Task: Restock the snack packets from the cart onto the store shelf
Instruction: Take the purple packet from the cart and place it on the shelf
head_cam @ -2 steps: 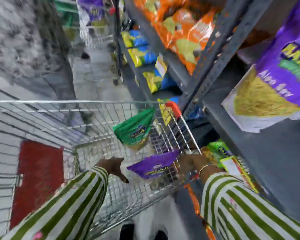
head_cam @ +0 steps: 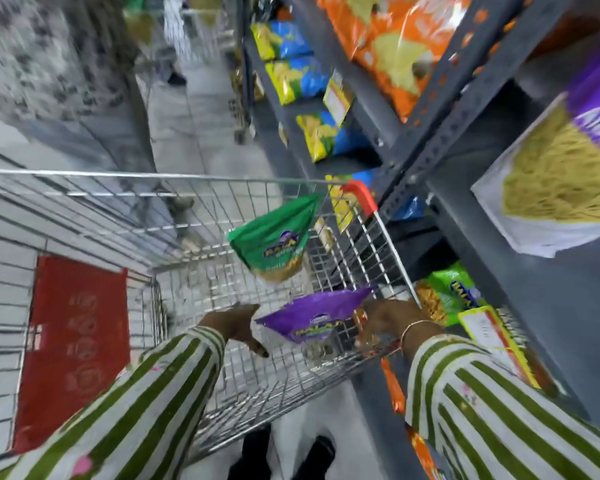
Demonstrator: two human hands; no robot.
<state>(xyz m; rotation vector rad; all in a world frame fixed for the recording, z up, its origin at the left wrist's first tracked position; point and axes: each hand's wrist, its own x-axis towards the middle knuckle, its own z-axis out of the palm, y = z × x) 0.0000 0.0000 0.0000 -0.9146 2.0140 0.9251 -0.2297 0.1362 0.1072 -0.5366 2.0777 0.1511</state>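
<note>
A glossy purple snack packet (head_cam: 314,317) lay in the wire shopping cart (head_cam: 222,292) between the hands, the left hand (head_cam: 238,325) spread open just beside it, the right hand (head_cam: 387,323) touching its edge, grip unclear.

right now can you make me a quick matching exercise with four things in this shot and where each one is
Things:
1. green packet
2. purple packet
3. orange packets
4. red panel

Places:
A. on an upper shelf of the rack, top of the view
B. on the cart's fold-out flap, far left
C. in the cart between the left hand and right hand
D. propped against the cart's far wire wall, near the red corner guard

Pairs: 1-D, 2-C, 3-A, 4-B
</note>
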